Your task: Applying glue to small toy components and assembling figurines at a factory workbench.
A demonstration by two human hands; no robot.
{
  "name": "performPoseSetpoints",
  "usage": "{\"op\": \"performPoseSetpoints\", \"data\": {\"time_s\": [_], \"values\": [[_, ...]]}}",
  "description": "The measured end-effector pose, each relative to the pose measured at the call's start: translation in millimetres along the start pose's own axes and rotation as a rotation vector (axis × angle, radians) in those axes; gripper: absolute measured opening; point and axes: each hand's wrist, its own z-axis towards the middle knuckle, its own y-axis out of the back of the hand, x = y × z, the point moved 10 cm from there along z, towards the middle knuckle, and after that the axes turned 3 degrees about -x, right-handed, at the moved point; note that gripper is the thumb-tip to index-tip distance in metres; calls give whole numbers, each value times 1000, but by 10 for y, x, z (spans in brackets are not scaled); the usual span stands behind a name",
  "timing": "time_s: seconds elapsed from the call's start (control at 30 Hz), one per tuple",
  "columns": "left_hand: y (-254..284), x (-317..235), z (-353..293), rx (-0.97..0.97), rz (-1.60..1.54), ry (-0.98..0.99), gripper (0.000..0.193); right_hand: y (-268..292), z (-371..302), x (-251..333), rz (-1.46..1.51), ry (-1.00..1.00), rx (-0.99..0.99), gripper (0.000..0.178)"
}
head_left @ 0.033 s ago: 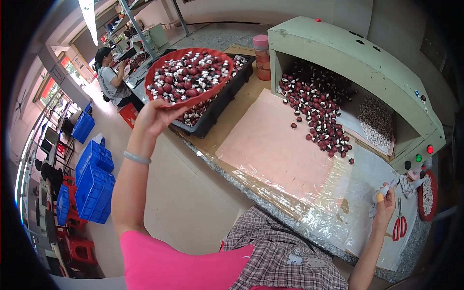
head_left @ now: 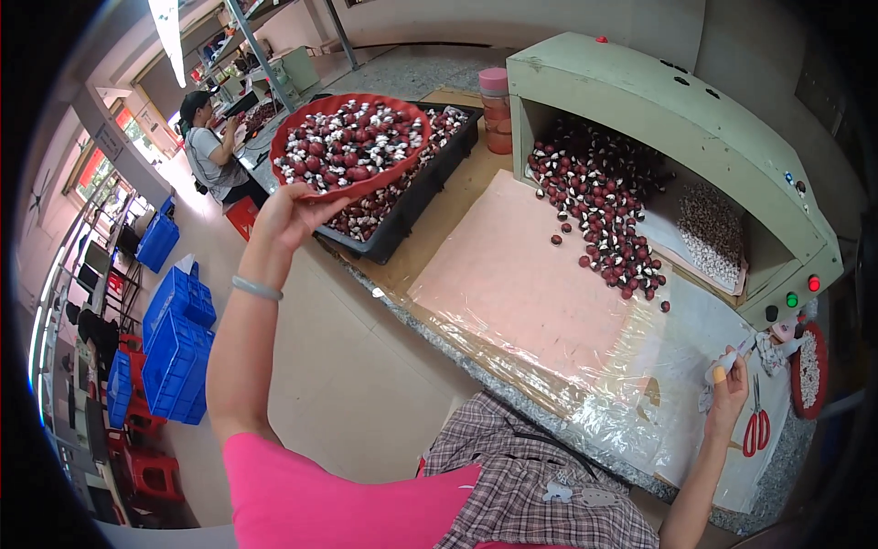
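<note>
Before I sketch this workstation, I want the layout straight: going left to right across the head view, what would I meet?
Blue crates, large red bowl, pink-lidded container, loose pile of dark red balls, right hand, scissors, small red tray.

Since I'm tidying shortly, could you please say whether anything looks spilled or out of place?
The clear plastic film toward the near edge looks crumpled, not flat, and a few dark-red balls lie loose on the pink sheet, apart from the heap.
</note>
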Motion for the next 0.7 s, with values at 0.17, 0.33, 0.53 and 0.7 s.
{"op": "performPoseSetpoints", "data": {"time_s": [0.17, 0.33, 0.53, 0.7], "values": [[411, -298, 632, -235, 235, -30, 41, 3, -5, 14, -7, -2, -28, 44], [597, -551, 1036, -323, 605, -70, 39, -24, -9, -47, -49, -27, -35, 45], [597, -710, 1306, -386, 823, -150, 39, -135, 6, -85, -80, -58, -6, 47], [634, -1199, 1418, -707, 1560, -490, 41, -262, 11, -8, -65, -43, 18, 46]]}}
